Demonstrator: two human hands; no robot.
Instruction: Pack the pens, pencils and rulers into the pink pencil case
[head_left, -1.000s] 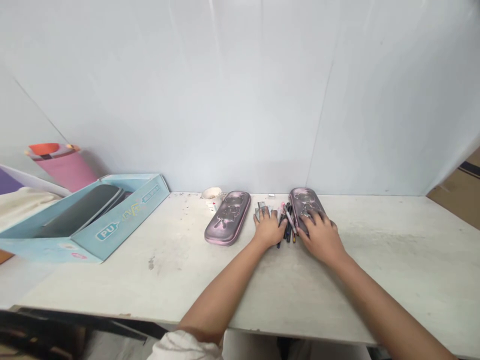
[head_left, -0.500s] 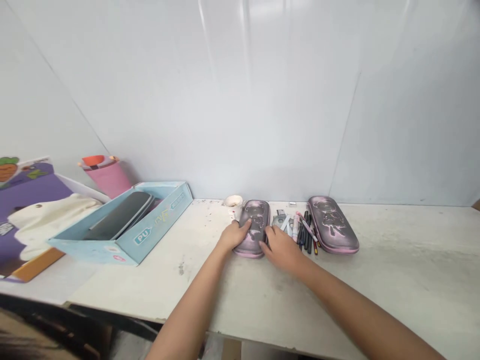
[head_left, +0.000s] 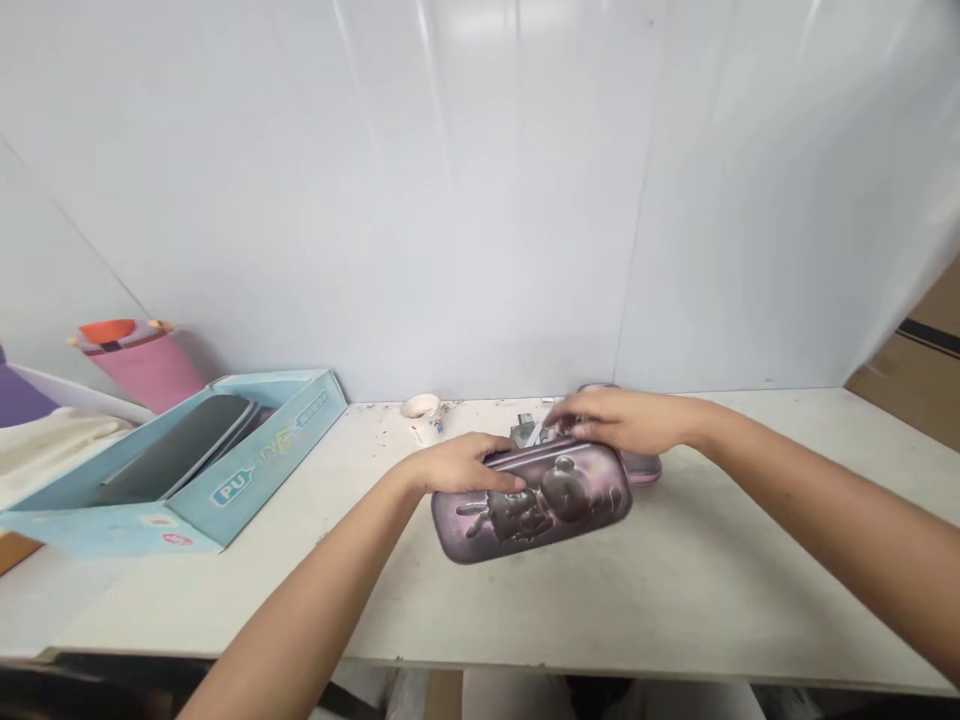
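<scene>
A dark purple-pink pencil case [head_left: 536, 505] with a raised cartoon figure is held up off the table, lying sideways with its front tilted toward me. My left hand [head_left: 472, 465] grips its upper left edge, thumb across the front. My right hand [head_left: 611, 420] is closed at the upper right edge by the zip; whether it pinches the zip pull cannot be made out. Behind it, a second matching pencil case [head_left: 646, 468] lies on the table, largely covered. Grey and white small stationery [head_left: 527, 432] shows between my hands; the pens are hidden.
A paper cup [head_left: 422, 418] stands near the wall. On the left, a light blue box [head_left: 281, 455] holds grey cases [head_left: 187, 445], with a pink pouch [head_left: 142, 365] behind it and white cloth [head_left: 67, 440] beside it. A brown carton [head_left: 911, 375] is at the right.
The pencil case has been lifted off the table, turned sideways and tilted toward me. My right hand has shifted from its side to the zip edge. The view has swung right.
</scene>
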